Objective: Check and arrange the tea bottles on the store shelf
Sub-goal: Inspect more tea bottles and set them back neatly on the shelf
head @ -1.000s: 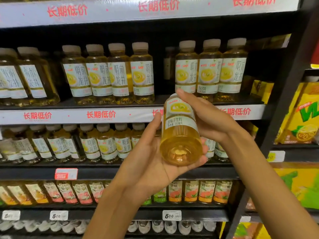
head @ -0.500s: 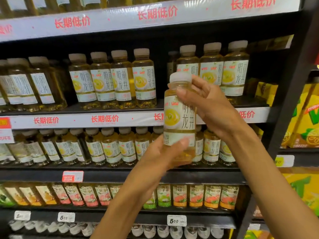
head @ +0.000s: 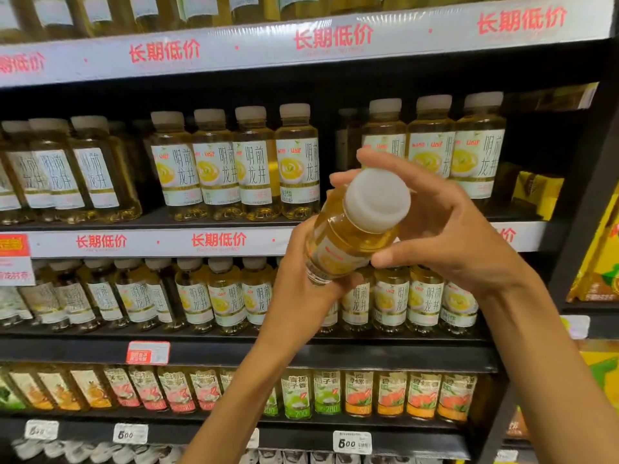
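Note:
A yellow tea bottle (head: 348,236) with a white cap is held in front of the shelf, tilted so the cap faces me. My left hand (head: 301,293) grips its lower body from below. My right hand (head: 445,229) holds its upper part, thumb on the shoulder and fingers curled behind the cap. Rows of the same tea bottles (head: 234,165) stand on the shelf behind, with a gap (head: 330,155) in the front row just behind the held bottle. Another row (head: 221,296) fills the shelf below.
Shelf edges carry white strips with red lettering (head: 217,241). Lower down stand smaller fruit-tea bottles (head: 392,393) and price tags (head: 351,442). A black upright (head: 589,212) borders the bay on the right, with yellow drink cartons (head: 599,262) beyond it.
The bottle went from bottom-toward-me, to upright, to tilted with its cap toward me. My view has moved closer to the shelf.

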{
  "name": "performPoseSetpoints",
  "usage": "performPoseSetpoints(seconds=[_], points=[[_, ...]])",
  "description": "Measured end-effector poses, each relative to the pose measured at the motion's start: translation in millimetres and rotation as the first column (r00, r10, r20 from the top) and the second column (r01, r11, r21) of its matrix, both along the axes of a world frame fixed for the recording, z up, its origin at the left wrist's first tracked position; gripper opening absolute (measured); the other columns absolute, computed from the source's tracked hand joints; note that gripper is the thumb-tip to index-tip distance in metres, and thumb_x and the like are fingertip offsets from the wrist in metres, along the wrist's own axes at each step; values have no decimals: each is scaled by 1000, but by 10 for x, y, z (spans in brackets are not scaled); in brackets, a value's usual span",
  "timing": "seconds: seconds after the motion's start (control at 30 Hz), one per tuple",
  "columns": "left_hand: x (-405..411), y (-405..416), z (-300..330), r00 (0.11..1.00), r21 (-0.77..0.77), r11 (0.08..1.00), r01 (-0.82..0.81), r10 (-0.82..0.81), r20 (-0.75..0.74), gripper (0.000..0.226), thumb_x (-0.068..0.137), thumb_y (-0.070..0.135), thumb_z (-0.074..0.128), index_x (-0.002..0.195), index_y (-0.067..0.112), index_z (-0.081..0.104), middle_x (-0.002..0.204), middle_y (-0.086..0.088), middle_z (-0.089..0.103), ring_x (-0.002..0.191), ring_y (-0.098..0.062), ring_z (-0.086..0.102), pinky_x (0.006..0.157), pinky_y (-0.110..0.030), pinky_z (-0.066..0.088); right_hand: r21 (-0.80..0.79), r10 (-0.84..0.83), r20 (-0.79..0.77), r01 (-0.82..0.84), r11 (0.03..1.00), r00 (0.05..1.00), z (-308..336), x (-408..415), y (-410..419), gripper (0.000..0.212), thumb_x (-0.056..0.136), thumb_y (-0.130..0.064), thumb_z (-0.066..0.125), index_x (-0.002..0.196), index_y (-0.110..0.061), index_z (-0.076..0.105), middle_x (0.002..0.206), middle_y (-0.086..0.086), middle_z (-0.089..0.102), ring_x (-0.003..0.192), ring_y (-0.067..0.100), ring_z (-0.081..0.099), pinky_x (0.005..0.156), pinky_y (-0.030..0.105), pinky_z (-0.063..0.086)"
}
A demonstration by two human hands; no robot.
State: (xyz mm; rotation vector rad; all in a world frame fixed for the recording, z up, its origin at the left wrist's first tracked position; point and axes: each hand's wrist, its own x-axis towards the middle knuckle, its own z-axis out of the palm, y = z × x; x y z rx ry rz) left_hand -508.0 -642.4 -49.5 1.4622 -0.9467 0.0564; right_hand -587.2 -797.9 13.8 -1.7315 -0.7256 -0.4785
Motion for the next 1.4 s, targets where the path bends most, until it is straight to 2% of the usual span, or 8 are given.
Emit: performPoseSetpoints(seconds=[0.23, 0.37, 0.57, 0.77, 0.9, 1.03, 1.17, 1.4], points=[[33, 44, -99, 998, 10, 999, 50, -49, -44, 85, 64, 24, 87, 133, 39, 38, 120, 17, 63, 109, 0, 60, 84, -15, 51, 83, -116, 50, 111, 990, 992, 42, 105, 118, 70, 77, -7, 70, 139, -21, 42, 127, -9, 61, 119, 16, 56, 90, 26, 50], [73, -13, -5, 995, -30, 995, -95, 96, 27, 67, 69, 45, 79, 126, 39, 45, 117, 18, 61, 110, 1, 58, 84, -17, 50, 230, -264, 87, 238, 943, 961, 114, 208, 118, 63, 82, -10, 70, 138, -16, 42, 121, -8, 65, 116, 15, 60, 89, 27, 51], [255, -243, 136, 972, -120, 969, -216, 225, 70, 68, 79, 28, 76, 134, 32, 36, 122, 14, 55, 112, 8, 52, 89, -6, 42, 238, -452, 150, 411, 880, 879, 229, 416, 111, 63, 83, -10, 70, 140, -12, 42, 119, -12, 64, 113, 7, 60, 87, 22, 51], [331, -415, 114, 941, -170, 934, -315, 331, 75, 62, 82, 28, 74, 133, 26, 39, 128, 9, 49, 113, 7, 49, 91, -7, 41, 300, -576, 134, 521, 799, 806, 190, 651, 49, 59, 83, -10, 71, 131, -10, 38, 125, 9, 60, 114, 15, 61, 92, 32, 53], [327, -477, 94, 903, -150, 908, -390, 409, 128, 55, 84, 35, 71, 130, 24, 42, 127, 10, 50, 116, -2, 49, 96, -27, 47, 278, -702, 182, 649, 708, 688, 163, 769, 45, 43, 83, -18, 73, 115, -9, 45, 116, 8, 57, 112, 19, 59, 88, 35, 54], [365, -524, 79, 783, -134, 814, -565, 580, 226, 54, 81, 43, 70, 125, 21, 49, 119, 11, 52, 111, -5, 44, 90, -30, 45, 173, -771, 322, 767, 618, 549, 165, 802, 33, 43, 82, -27, 73, 114, -7, 52, 111, 0, 57, 109, 11, 56, 90, 25, 50], [413, -568, 80, 757, -140, 796, -589, 604, 248, 53, 83, 43, 69, 125, 16, 52, 121, 2, 53, 113, -9, 44, 91, -24, 41, 66, -797, 431, 866, 496, 424, 129, 786, -27, 44, 84, -28, 70, 121, -7, 58, 116, 3, 55, 116, 13, 47, 95, 23, 42], [446, -692, 110, 668, -177, 743, -645, 661, 341, 59, 85, 34, 68, 135, 13, 44, 124, -6, 53, 111, -20, 50, 92, -38, 48, 16, -791, 565, 956, 294, 234, 106, 841, -103, 44, 87, -35, 65, 122, -10, 62, 120, 6, 62, 116, 27, 47, 94, 42, 42]])
